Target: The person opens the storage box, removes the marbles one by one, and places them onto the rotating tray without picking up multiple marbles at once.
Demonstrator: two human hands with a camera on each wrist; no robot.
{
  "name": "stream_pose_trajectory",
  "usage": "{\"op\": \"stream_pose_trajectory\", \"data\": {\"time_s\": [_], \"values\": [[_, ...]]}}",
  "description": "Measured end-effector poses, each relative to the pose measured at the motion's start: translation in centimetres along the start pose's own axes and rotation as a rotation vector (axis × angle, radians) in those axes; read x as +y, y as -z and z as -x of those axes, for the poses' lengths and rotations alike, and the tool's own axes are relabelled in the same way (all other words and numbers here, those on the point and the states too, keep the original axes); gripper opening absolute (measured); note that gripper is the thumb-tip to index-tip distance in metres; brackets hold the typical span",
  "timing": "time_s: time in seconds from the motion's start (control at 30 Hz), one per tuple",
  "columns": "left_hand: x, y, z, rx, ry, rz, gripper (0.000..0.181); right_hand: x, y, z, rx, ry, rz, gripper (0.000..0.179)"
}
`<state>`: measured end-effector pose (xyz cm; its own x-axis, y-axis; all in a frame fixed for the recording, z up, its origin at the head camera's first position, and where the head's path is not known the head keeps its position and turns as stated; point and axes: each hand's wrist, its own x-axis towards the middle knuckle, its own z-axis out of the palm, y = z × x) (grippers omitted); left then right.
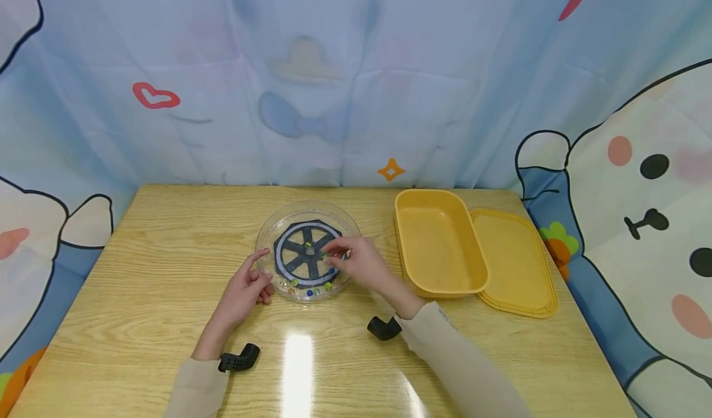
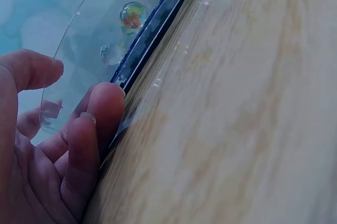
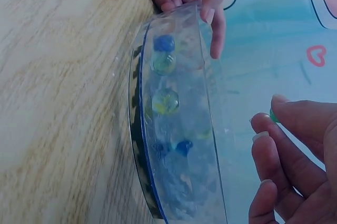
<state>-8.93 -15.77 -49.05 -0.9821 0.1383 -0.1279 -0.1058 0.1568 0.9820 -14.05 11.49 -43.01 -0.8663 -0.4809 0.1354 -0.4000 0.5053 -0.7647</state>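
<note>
A round clear dish (image 1: 311,208) with a dark wheel-shaped pattern on its bottom stands on the table. Several glass marbles (image 1: 309,293) lie along its near side, some blue, some clear with yellow-green. My left hand (image 1: 240,294) is at the dish's left edge, index finger and thumb spread along the rim, other fingers loosely bent. In the left wrist view its fingertips (image 2: 108,100) are right by the wall. Over the right part of the dish, my right hand (image 1: 360,262) pinches a green marble (image 3: 273,115) between thumb and index finger, mostly hidden by the fingertips.
Right of the dish stands a yellow plastic tub (image 1: 439,245), with a flat yellow lid (image 1: 520,269) beside it, partly under its edge. A patterned curtain (image 1: 311,127) hangs behind the wooden table (image 1: 167,238).
</note>
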Motion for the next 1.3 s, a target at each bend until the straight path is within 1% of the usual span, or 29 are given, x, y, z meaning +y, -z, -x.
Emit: {"op": "stream_pose_trajectory", "data": {"time_s": [0.13, 0.4, 0.6, 0.77, 0.9, 1.0, 1.17, 1.23, 1.3], "values": [[0.0, -0.1, -0.1, 0.002, -0.003, -0.007, 0.052, -0.1, -0.1, 0.1, -0.01, 0.009, -0.016, 0.018], [-0.2, -0.1, 0.0, 0.028, 0.006, -0.044, 0.051, 0.2, -0.4, 0.2, -0.022, 0.025, -0.041, 0.017], [-0.1, -0.1, 0.1, 0.029, 0.014, -0.038, 0.05, 0.1, -0.2, 0.4, 0.005, 0.028, -0.043, 0.016], [0.0, 0.2, 0.3, 0.027, 0.02, -0.04, 0.05, -0.1, 0.7, 0.6, 0.042, -0.006, -0.05, 0.016], [0.2, 0.3, 0.5, 0.021, 0.022, -0.052, 0.052, -0.4, 2.0, 1.2, 0.066, -0.065, -0.05, 0.015], [0.3, 0.4, 0.6, 0.016, 0.021, -0.068, 0.053, -0.6, 3.4, 1.9, 0.113, -0.077, -0.026, 0.013], [0.6, 0.7, 1.0, -0.006, 0.02, -0.103, 0.056, -0.2, 6.1, 3.7, 0.219, -0.017, 0.022, 0.013], [1.0, 1.1, 1.3, -0.003, 0.011, -0.123, 0.057, 0.3, 7.3, 4.7, 0.266, 0.008, 0.049, 0.013], [1.3, 1.6, 1.7, 0.013, -0.011, -0.154, 0.056, 0.9, 8.4, 5.7, 0.311, 0.023, 0.078, 0.014]]}}
